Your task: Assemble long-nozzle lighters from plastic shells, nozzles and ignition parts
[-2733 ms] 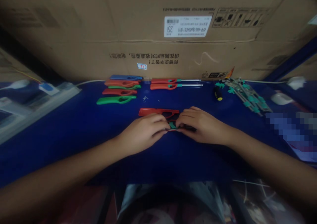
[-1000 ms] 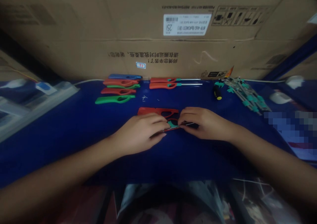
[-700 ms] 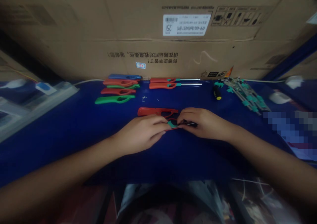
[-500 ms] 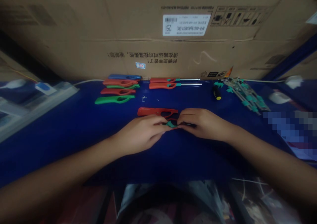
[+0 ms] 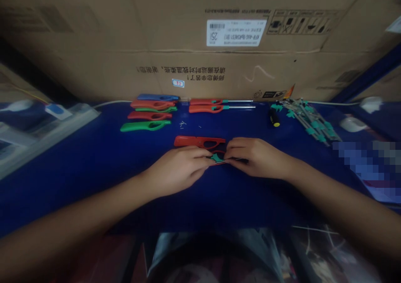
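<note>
Your left hand (image 5: 180, 170) and right hand (image 5: 255, 157) both pinch closed on the small green plastic trigger piece (image 5: 216, 158), just beside the red plastic lighter shell (image 5: 199, 141) on the blue table (image 5: 94, 157).

An assembly workshop is showing here: coloured lighter shells (image 5: 147, 115) are lying in rows on a blue bench (image 5: 78, 157), tube parts (image 5: 308, 118) are sitting heaped beside a screwdriver (image 5: 275, 117), and a labelled carton (image 5: 188, 45) is walling it in.
</note>
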{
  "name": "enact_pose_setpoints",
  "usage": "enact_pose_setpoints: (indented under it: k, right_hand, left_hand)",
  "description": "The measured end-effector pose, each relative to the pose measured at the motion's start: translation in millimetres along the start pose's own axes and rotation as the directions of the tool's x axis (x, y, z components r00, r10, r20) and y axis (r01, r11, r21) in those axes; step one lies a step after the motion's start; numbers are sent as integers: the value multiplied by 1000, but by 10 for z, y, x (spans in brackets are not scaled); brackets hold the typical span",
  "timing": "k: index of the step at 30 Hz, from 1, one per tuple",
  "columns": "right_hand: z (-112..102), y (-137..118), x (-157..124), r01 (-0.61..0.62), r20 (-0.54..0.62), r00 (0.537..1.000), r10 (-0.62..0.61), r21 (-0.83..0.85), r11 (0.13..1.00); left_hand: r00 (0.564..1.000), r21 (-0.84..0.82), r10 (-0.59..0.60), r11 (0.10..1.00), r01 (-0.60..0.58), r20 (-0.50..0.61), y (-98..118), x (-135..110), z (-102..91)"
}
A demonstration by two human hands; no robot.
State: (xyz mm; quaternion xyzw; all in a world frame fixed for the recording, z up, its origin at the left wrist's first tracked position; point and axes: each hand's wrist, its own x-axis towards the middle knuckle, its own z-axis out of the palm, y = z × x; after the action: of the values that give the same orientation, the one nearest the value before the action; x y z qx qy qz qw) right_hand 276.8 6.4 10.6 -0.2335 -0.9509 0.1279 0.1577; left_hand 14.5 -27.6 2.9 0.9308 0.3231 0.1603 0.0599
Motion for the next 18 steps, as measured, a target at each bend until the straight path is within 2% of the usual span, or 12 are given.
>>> enact_pose_setpoints:
  k: [7,11,13,15,18]
  right_hand:
    - [26,-22,5,-47,-29,998,48,49,998]
    - [9,7,22,-57,-124,990,70,107,993]
    - [0,51,26,-41,-162,985,55,86,995]
    - [-1,97,20,-39,-147,988,42,24,999]
    - [12,135,-1,-81,-63,995,77,-66,995]
  left_hand:
    - [999,-37,-31,999,31,8,15,8,1]
    - [999,-78,-53,996,52,-13,15,7,-38]
    - [996,-98,-79,992,75,-37,12,15,-73]
    - [992,-85,-105,991,99,-73,-1,29,-113]
    - [982,-13,-146,989,145,-120,-50,51,-159]
